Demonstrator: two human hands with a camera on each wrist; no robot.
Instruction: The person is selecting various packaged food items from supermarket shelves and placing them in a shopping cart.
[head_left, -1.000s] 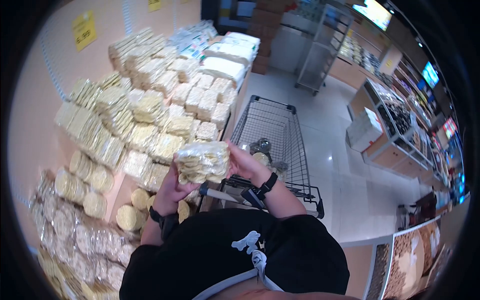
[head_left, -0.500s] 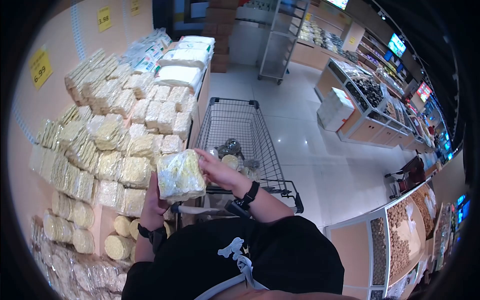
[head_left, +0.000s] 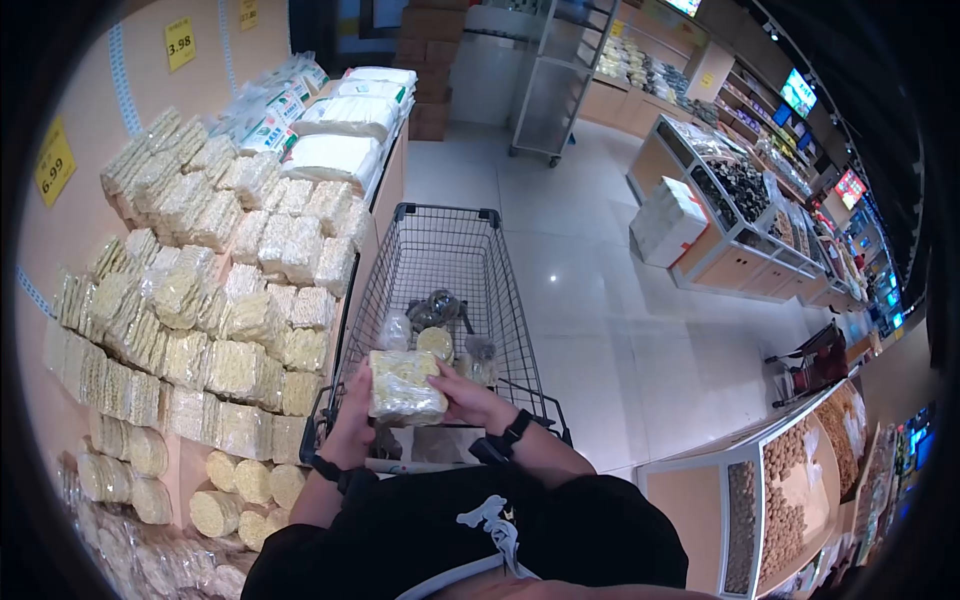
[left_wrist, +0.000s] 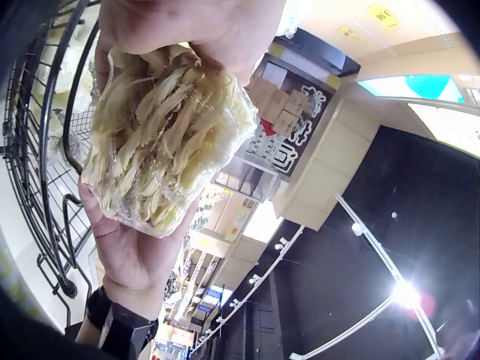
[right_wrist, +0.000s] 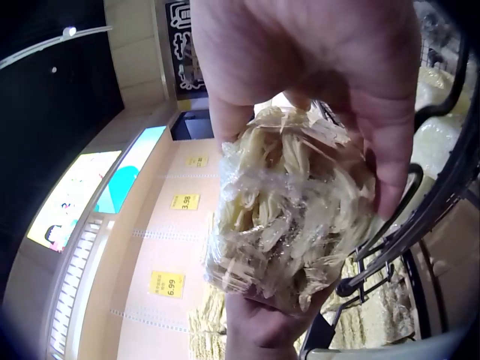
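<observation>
A block-shaped pack of pale yellow dried noodles [head_left: 405,388], wrapped in clear film, is held between both hands over the near end of the shopping cart [head_left: 440,245]. My left hand [head_left: 352,420] grips its left side. On the opposite side, my right hand [head_left: 468,397] holds it with the fingers bent around the edge. Close up in the left wrist view, noodle strands [left_wrist: 161,139] show through the crinkled wrap. The right wrist view shows the right thumb and fingers spread around the pack [right_wrist: 292,210].
Stacks of wrapped noodles [head_left: 240,370] fill the sloping shelf at left, with round noodle cakes [head_left: 215,512] lower down. Inside the cart lie a round yellow pack [head_left: 435,342] and dark bagged goods [head_left: 440,304]. Bulk-food counters [head_left: 735,240] stand across the aisle at right.
Both hands have brought the noodle pack from beside the shelf to over the cart's near end, turning it on the way. The head view has shifted, so the shelf sits further left.
</observation>
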